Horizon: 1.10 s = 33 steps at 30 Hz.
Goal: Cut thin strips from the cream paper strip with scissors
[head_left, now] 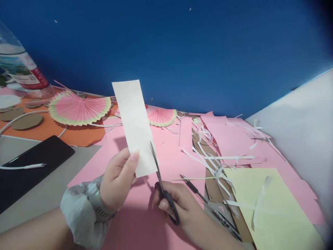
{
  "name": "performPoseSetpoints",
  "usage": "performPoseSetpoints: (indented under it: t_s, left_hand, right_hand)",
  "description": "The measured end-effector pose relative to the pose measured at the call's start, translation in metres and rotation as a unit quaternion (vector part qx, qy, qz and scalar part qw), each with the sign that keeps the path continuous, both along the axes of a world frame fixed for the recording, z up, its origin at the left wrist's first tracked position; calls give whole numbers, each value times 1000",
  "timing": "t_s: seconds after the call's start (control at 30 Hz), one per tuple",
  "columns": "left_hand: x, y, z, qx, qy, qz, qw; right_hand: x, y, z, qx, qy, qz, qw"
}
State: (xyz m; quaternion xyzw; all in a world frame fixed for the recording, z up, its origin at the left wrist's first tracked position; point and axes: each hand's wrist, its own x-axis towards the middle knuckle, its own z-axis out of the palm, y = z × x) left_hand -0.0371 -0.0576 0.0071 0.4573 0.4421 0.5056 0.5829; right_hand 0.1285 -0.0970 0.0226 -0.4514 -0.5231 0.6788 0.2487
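Observation:
My left hand (121,173) pinches a cream paper strip (132,118) near its lower end, thumb in front. The strip stands up, tilted slightly left, above pink paper sheets (171,146). In my right hand (177,199) is a pair of black-handled scissors (168,205), its blades pointing up along the strip's lower right edge. One blade shows in front of the paper; whether the other lies behind it I cannot tell. Behind the strip lies a small pleated pink paper fan (162,117) with a yellow-green rim.
A larger pleated fan (80,107) rests on orange paper (90,136) at left, near a plastic bottle (24,66), cardboard discs (27,121) and a black phone (39,163) with a white cable. At right are paper scraps (208,152), a pen (192,187) and yellow paper (283,208). A blue wall (182,55) stands behind.

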Motion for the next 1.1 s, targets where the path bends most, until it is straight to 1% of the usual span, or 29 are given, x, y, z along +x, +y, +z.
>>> performPoseSetpoints:
  t_s: [0.13, 0.23, 0.33, 0.63, 0.83, 0.97, 1.1]
  left_hand:
    - [0, 2, 7, 37, 42, -23, 998]
    - [-1, 1, 13, 82, 91, -22, 992]
    - [-2, 1, 14, 108, 113, -29, 987]
    - [0, 1, 13, 103, 103, -46, 988]
    - [0, 1, 13, 98, 104, -33, 989]
    - [0, 1, 12, 95, 103, -35, 989]
    - [-1, 1, 11, 106, 117, -33, 987]
  right_hand:
    - [-1, -1, -1, -4, 8, -10, 1000]
    - [0, -3, -2, -2, 18, -12, 1000]
    - [0, -3, -4, -2, 27, -6, 1000]
    - [0, -3, -4, 6, 34, -4, 999]
    - [1, -3, -4, 6, 42, -4, 999]
    - [0, -3, -4, 17, 37, -9, 999]
    - [-1, -3, -4, 3, 51, -14, 999]
